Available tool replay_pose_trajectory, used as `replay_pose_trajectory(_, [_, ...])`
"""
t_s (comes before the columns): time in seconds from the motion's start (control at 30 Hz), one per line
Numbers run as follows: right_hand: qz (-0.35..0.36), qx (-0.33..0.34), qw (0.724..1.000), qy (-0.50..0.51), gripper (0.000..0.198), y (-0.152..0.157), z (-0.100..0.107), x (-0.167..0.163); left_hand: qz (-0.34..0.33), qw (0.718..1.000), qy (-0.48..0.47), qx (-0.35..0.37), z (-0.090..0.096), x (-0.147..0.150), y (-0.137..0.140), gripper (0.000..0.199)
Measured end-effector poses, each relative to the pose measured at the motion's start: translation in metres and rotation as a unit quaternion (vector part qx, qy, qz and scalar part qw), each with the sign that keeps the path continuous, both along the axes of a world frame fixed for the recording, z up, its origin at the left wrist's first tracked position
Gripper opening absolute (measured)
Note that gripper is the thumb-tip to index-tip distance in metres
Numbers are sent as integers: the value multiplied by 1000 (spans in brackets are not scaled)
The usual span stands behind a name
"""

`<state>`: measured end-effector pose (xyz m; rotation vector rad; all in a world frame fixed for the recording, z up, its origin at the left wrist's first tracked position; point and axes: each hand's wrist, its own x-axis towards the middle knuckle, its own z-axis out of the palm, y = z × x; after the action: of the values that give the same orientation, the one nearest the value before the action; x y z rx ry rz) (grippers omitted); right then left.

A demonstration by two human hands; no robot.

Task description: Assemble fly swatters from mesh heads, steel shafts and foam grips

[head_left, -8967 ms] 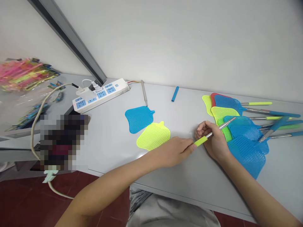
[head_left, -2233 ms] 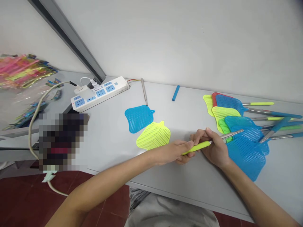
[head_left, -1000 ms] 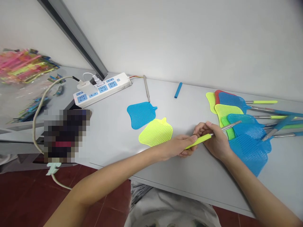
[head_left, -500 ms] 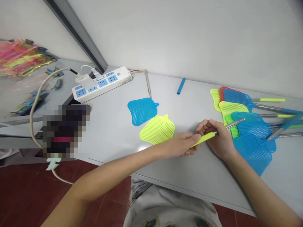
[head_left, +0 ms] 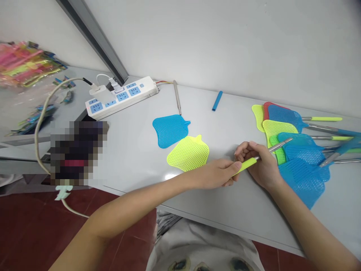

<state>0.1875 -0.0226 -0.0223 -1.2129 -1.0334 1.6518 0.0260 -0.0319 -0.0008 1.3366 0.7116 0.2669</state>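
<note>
My left hand (head_left: pixel 220 174) is closed round the yellow grip of a metal fly swatter handle (head_left: pixel 248 164). The handle's steel rod runs up to the right through my right hand (head_left: pixel 261 165), whose fingers are curled and whose thumb lies along the rod. No swatter head is on the rod's tip. A yellow swatter head (head_left: pixel 188 152) lies just beyond my left hand, with a blue swatter head (head_left: pixel 170 130) behind it. To the right of my right hand is a pile of swatters (head_left: pixel 303 180) with blue, yellow, green and red heads.
Near the wall lie a bare steel rod (head_left: pixel 177 97) and a short blue tube (head_left: pixel 217 101). A white power strip (head_left: pixel 122 98) with plugs stands at the back left. A pixelated dark object (head_left: pixel 79 152) and bagged colourful items (head_left: pixel 26 64) are at the left.
The view has shifted very slightly. Both hands keep almost the same place on the fly swatter handle, and the left hand has slid a little to the right.
</note>
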Motion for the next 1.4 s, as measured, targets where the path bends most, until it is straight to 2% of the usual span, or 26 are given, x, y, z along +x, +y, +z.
replay_pose_trajectory(0.37, [6,-11,1000,6,34,-1,0,-1,-27,998,46,44,3,-2,-2,38])
replay_pose_trajectory(0.57, [2,-20,1000,16,32,-1,0,-1,-47,990,86,102,4,-2,-5,34])
replay_pose_trajectory(0.8, [5,-23,1000,20,31,-1,0,-2,-56,985,90,133,6,-3,-7,32])
replay_pose_trajectory(1.4, [6,-16,1000,10,31,-1,1,-3,-68,982,98,145,6,-3,-7,32])
